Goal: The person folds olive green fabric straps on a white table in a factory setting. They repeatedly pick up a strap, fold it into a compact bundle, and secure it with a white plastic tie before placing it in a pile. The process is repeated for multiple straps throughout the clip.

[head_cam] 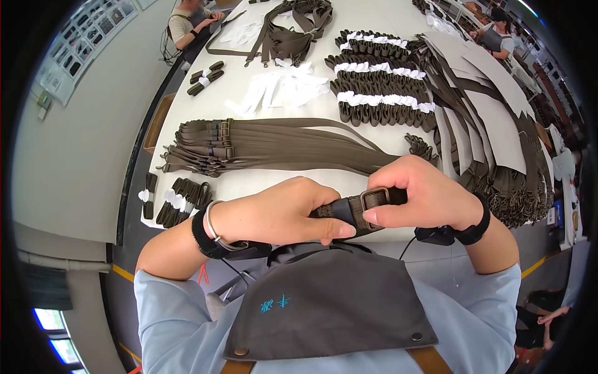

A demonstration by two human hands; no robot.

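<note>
A folded brown webbing strap (pixel 352 211) with a metal buckle and a dark keeper loop is held between my two hands, close above the table's near edge. My left hand (pixel 280 210) grips its left end, the thumb lying along it. My right hand (pixel 416 196) pinches the right end beside the buckle. Just beyond, a long row of brown straps (pixel 289 145) with buckles and hooks lies flat. Folded straps with white wraps (pixel 180 201) lie left of my left hand, near the table edge.
On the white table (pixel 215 105) are white paper strips (pixel 280 89), rows of wrapped straps (pixel 383 100), a coiled strap pile (pixel 299 37) and, at right, hanging straps with pale sheets (pixel 495 126). A person (pixel 189 28) works at the far left; another person (pixel 500 37) is at far right.
</note>
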